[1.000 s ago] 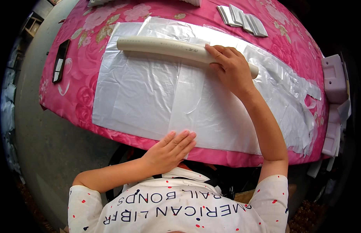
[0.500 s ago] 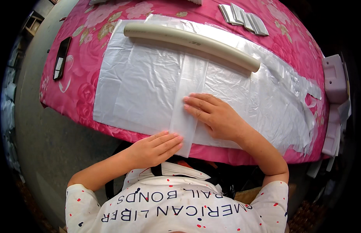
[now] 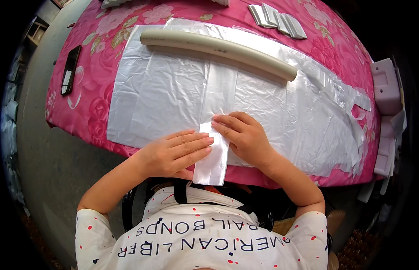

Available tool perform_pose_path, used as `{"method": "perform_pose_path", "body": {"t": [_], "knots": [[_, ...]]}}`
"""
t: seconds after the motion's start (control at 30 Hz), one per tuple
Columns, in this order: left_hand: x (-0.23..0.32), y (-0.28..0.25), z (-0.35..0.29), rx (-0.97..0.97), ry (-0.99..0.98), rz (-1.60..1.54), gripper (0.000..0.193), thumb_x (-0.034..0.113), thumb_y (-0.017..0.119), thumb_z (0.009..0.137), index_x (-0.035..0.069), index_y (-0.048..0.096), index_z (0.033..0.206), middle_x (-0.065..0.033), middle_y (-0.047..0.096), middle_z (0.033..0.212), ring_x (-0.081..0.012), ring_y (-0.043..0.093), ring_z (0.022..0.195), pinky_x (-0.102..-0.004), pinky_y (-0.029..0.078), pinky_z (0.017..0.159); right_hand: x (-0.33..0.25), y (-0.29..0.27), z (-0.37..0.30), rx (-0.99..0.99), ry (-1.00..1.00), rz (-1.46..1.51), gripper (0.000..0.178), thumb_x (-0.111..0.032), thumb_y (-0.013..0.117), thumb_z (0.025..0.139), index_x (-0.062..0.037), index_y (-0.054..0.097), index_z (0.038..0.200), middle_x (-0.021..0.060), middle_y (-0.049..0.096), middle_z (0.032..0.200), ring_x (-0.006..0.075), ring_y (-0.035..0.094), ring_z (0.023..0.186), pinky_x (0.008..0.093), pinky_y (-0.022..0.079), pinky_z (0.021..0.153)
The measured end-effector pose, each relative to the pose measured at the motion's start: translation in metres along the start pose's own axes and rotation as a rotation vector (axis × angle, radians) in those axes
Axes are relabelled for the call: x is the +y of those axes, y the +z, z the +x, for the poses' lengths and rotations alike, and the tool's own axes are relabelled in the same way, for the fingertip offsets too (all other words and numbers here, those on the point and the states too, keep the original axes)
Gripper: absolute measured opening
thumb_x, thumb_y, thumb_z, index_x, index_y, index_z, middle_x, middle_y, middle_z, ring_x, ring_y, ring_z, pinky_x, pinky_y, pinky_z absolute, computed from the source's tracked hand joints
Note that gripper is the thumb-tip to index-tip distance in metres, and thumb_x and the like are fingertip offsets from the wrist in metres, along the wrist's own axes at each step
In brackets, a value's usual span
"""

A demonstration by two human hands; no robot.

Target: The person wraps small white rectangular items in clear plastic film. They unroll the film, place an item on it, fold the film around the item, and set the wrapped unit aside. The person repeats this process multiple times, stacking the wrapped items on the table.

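Currently your left hand [image 3: 171,154] lies open, fingertips over the folded plastic strip [image 3: 210,171]; your right hand [image 3: 246,138] curls at its upper edge, grip unclear. Pale tube [image 3: 218,50] beyond.

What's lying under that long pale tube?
Under the tube are shiny white plastic sheets, spread over the pink floral cloth. The strip directly beneath the tube is covered, so whether anything else lies there cannot be seen.

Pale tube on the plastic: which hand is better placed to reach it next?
Probably the right hand: it sits farther up the plastic strip, nearer the pale tube. The left hand lies lower, farther from it.
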State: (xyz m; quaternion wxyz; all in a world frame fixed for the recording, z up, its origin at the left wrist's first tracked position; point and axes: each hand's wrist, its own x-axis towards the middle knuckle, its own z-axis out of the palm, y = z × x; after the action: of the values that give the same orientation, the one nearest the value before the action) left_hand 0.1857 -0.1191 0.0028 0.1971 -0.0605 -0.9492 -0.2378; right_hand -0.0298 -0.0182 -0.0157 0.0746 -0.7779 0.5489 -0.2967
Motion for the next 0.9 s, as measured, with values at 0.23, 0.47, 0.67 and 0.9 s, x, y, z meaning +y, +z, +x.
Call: {"method": "perform_pose_path", "body": {"t": [0.23, 0.47, 0.67, 0.9], "knots": [[-0.019, 0.021, 0.013, 0.02, -0.134, 0.206, 0.052, 0.017, 0.064, 0.068, -0.001, 0.054, 0.115, -0.0133, 0.06, 0.111, -0.0261, 0.058, 0.104, -0.0393, 0.043, 0.091, 0.0, 0.0, -0.004, 0.056, 0.03, 0.002, 0.041, 0.001, 0.066, 0.06, -0.0074, 0.063, 0.099, 0.0061, 0.06, 0.105, 0.0244, 0.056, 0.088, 0.0327, 0.049, 0.075], [-0.019, 0.016, 0.032, 0.199, -0.484, -0.198, 0.036, 0.011, 0.056, 0.081, -0.005, 0.054, 0.113, -0.015, 0.063, 0.096, -0.028, 0.06, 0.083, -0.0367, 0.046, 0.075, 0.007, -0.014, 0.006, 0.023, 0.399, 0.259, 0.014, -0.004, 0.063, 0.074, -0.0051, 0.066, 0.087, 0.0037, 0.063, 0.072, 0.0144, 0.057, 0.062, 0.0279, 0.047, 0.056], [-0.02, 0.024, 0.042, 0.283, -0.586, -0.051, 0.062, 0.022, 0.057, 0.084, -0.007, 0.031, 0.133, -0.0236, 0.039, 0.133, -0.0363, 0.041, 0.119, -0.0411, 0.035, 0.097, 0.02, -0.035, 0.045, -0.288, 1.09, 0.655, 0.024, -0.021, 0.059, 0.085, 0.0019, 0.065, 0.078, 0.004, 0.058, 0.058, 0.0095, 0.06, 0.054, 0.0231, 0.04, 0.048], [-0.005, 0.052, 0.046, -0.073, -0.556, 0.189, 0.081, 0.04, 0.057, 0.08, -0.007, 0.024, 0.137, -0.0224, 0.021, 0.144, -0.0335, 0.017, 0.136, -0.0436, 0.013, 0.11, 0.034, -0.035, 0.047, -0.349, 1.131, 0.792, 0.025, -0.024, 0.063, 0.085, -0.0002, 0.063, 0.079, 0.0033, 0.061, 0.063, 0.0065, 0.056, 0.053, 0.0202, 0.039, 0.046]]}}
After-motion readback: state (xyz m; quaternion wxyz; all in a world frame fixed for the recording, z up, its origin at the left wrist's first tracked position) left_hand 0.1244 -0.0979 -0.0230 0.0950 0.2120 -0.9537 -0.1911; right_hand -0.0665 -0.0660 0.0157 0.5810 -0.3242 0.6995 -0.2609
